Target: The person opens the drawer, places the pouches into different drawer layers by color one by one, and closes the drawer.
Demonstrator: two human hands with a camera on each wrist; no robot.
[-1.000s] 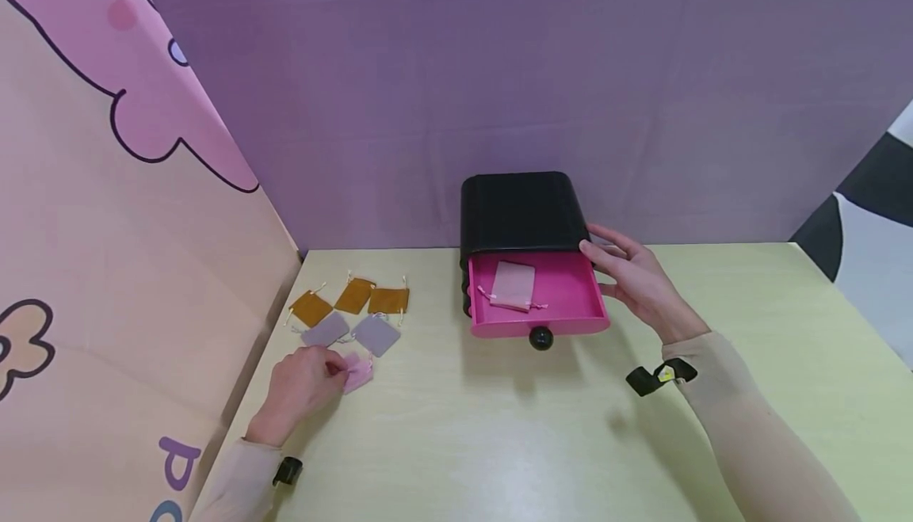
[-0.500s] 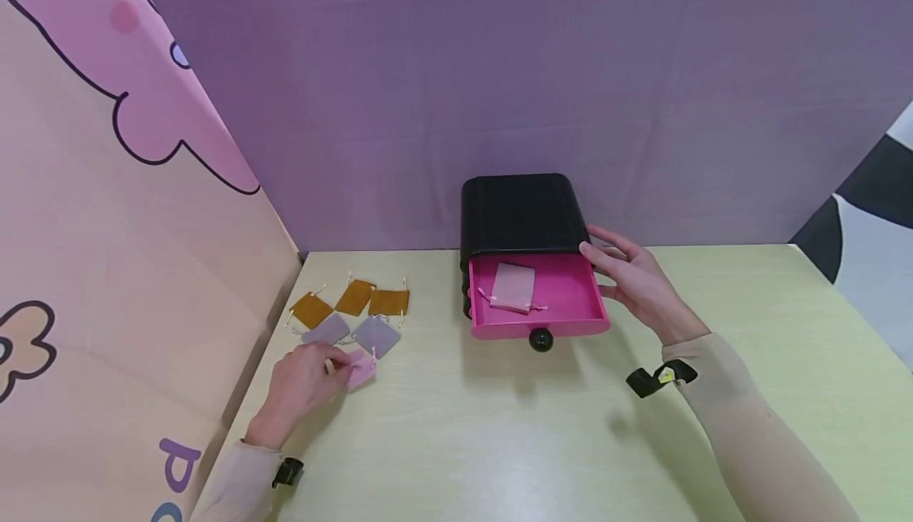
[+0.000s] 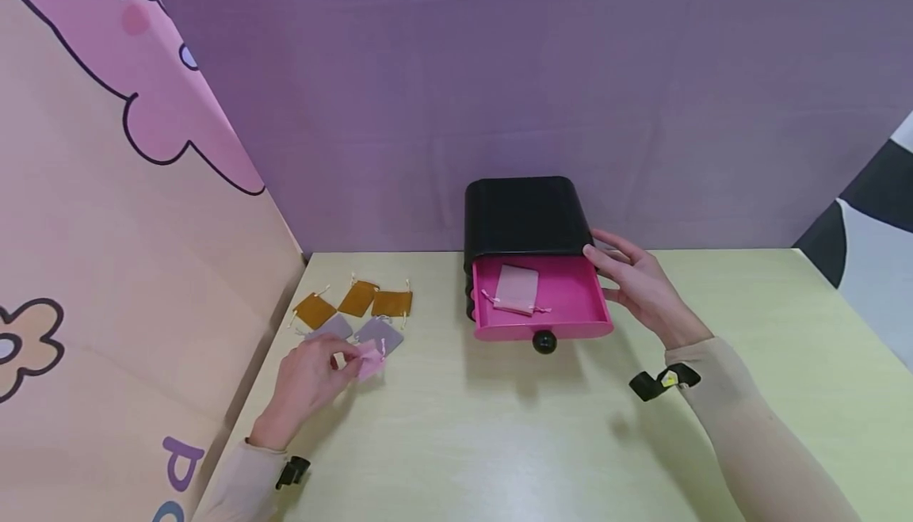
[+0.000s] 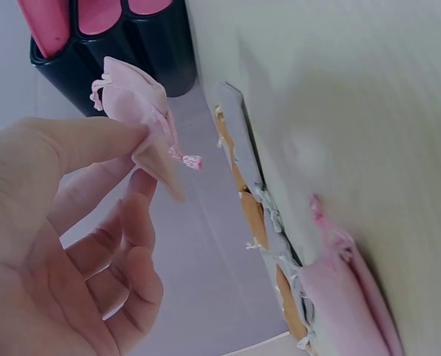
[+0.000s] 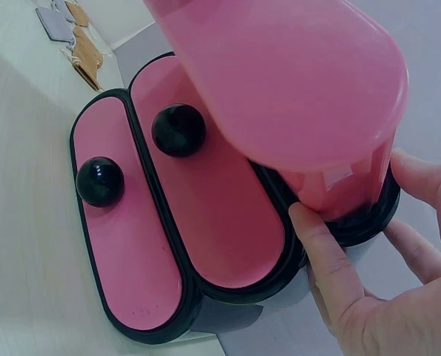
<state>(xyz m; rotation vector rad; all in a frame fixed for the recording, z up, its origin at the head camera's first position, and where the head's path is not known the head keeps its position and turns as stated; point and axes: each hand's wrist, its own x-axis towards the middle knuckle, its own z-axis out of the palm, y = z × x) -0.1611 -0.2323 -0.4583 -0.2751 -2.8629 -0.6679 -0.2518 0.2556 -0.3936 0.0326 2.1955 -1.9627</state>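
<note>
My left hand (image 3: 314, 379) pinches a small pink drawstring pouch (image 4: 135, 100) between thumb and fingertips, raised off the table. Its drawstring hangs loose in the left wrist view. Below it on the table lies another pink pouch (image 4: 346, 304), hidden by the hand in the head view. My right hand (image 3: 645, 288) grips the right side of a black drawer cabinet (image 3: 528, 213), thumb (image 5: 324, 248) at the front rim. The cabinet's top pink drawer (image 3: 571, 296) is pulled out, and a pale pink pouch (image 3: 517, 288) lies flat inside.
Left of the cabinet lie three ochre pouches (image 3: 392, 303) and two grey pouches (image 3: 381, 333). Two lower pink drawers (image 5: 227, 215) with round black knobs (image 5: 178, 130) are pushed in. A purple backdrop (image 3: 535, 94) stands behind the table (image 3: 464, 443), a patterned panel (image 3: 143, 308) at left.
My left hand has lifted the pink pouch and moved it slightly up and right, toward the grey pouches. My right hand stays on the cabinet; the head view has shifted slightly.
</note>
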